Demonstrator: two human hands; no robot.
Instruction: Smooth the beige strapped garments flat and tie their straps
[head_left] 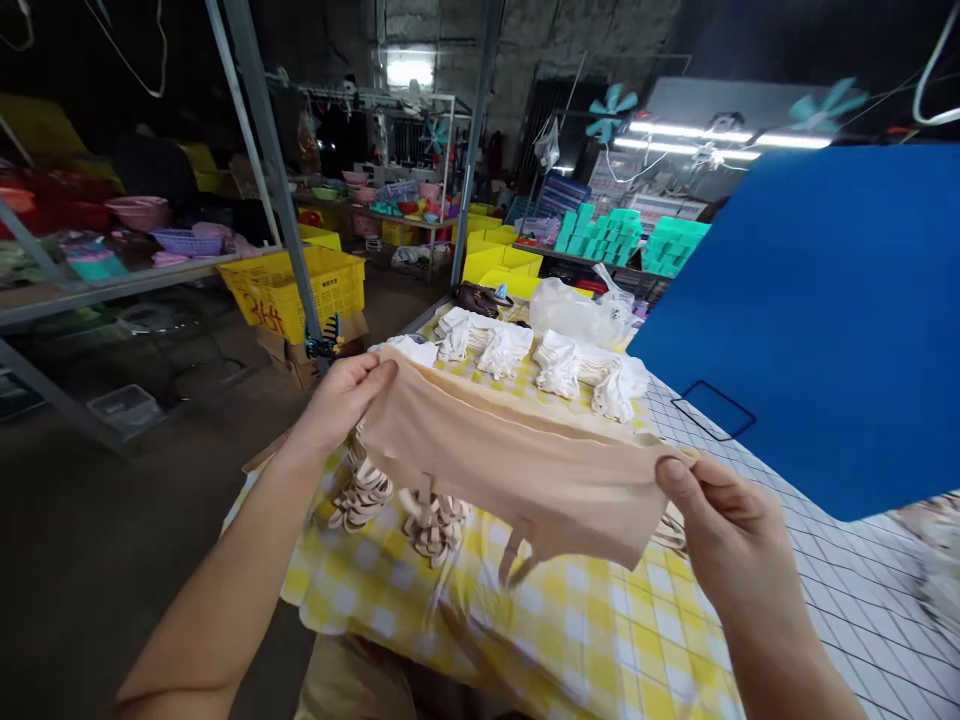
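Observation:
A beige bra top [510,455] is stretched wide between my two hands above the table, with its long edge uppermost and thin straps hanging below. My left hand [352,395] pinches its left end between thumb and fingers. At the other end my right hand [724,510] grips the cloth the same way, slightly lower. Beneath the garment lie bundles of beige straps [439,530], partly covered by it. Farther back on the table are stacks of folded white garments [506,345] with their straps bunched in front.
A yellow checked cloth [570,610] covers the table. Behind the white stacks sits a clear plastic bag [574,310]. To the right, a large blue panel [817,320] rises beside a wire grid [810,530]. A metal post [277,150] and yellow crate [296,290] stand at the left.

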